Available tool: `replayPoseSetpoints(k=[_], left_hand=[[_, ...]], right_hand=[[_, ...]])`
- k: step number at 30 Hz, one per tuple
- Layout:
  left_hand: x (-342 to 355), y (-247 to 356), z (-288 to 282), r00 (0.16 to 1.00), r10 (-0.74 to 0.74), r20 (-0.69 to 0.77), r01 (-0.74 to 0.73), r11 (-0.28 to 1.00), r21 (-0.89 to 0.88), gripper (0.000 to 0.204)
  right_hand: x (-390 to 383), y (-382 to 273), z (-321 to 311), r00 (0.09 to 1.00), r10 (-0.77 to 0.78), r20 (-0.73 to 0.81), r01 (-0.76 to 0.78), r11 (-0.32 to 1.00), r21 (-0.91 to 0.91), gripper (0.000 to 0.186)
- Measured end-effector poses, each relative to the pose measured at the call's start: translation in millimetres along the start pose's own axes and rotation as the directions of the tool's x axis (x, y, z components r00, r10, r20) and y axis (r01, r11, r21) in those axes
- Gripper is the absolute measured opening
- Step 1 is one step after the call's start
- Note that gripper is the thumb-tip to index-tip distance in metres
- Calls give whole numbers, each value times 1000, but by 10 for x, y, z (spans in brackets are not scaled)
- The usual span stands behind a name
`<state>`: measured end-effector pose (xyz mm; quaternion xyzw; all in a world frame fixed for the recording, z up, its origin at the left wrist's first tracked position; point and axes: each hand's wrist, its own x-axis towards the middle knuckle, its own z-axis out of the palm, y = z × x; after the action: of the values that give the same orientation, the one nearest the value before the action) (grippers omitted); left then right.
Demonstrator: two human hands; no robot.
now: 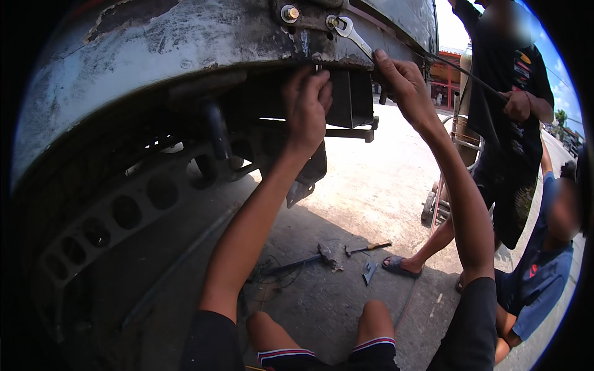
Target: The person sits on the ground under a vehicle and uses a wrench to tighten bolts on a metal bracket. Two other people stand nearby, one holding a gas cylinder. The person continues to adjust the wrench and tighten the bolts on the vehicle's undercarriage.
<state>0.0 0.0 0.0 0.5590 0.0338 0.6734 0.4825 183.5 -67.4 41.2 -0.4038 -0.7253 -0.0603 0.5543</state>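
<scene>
Currently my right hand [402, 77] grips the wrench [354, 34] on the fender [185, 43] bolt; my left hand [307, 102], fingers curled, braces beneath (nut hidden). Next likely: steady counter-hold while turning.

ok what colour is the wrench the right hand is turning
Bare silver metal: the wrench held by the right hand, clearest in the head view.

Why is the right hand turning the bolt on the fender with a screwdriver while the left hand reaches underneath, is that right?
Not quite. In the head view, the right hand holds a wrench, not a screwdriver, on the bolt of the fender. The left hand does reach underneath.
</scene>
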Motion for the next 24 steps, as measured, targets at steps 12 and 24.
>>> replayPoseSetpoints(k=[12, 24], left_hand=[[13, -50, 20, 998, 51, 28, -51, 999, 6, 46], [-44, -32, 91, 987, 160, -1, -160, 986, -37, 30]], right_hand=[[661, 40, -444, 875, -476, 87, 474, 807, -352, 57], [-264, -213, 537, 995, -33, -93, 47, 986, 158, 61]])
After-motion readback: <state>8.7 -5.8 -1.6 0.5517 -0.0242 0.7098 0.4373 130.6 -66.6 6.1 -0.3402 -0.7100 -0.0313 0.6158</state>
